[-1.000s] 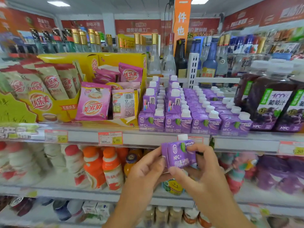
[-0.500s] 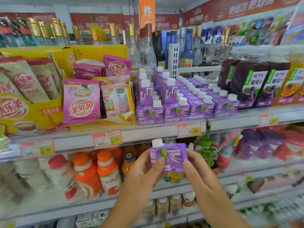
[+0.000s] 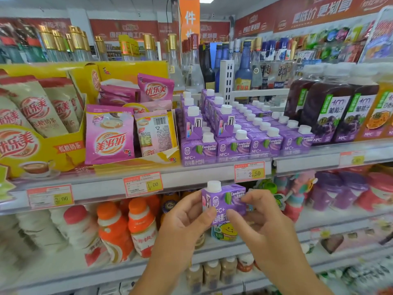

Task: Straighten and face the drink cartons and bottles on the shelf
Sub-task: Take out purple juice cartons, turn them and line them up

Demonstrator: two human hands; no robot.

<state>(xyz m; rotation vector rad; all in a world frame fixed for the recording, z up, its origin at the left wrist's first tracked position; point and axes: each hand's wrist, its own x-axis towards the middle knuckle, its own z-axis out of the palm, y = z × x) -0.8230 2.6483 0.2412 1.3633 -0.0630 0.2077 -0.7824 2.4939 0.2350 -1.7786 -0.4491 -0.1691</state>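
Rows of purple cartons [image 3: 234, 145] are ranged on the upper shelf [image 3: 191, 182], at twelve o'clock from the hands, with white caps up and fronts outward. A few stacked on top are turned sideways. Dark grape juice bottles [image 3: 327, 116] are stood at two o'clock. A yellow display box [image 3: 42, 145] with pink sachets [image 3: 109, 135] is set at ten o'clock. A price tag [image 3: 249, 171] marked 2.50 is fixed to the shelf edge just above the hands. On the shelf below, orange-capped bottles [image 3: 114, 228] are seen at nine o'clock, and a small yellow-green pack [image 3: 225, 232] is partly hidden behind the hands.

A single carton [image 3: 225, 199] is held upright in front of the shelf edge, below the tag, with its label toward the camera. It is pinched by the left hand [image 3: 182, 226] at its seven o'clock, with the thumb pressed on the front face. The right hand [image 3: 261, 222] grips it from three to five o'clock, forefinger on the upper right edge and thumb on the lower front. The fingers of both hands are curled round it.
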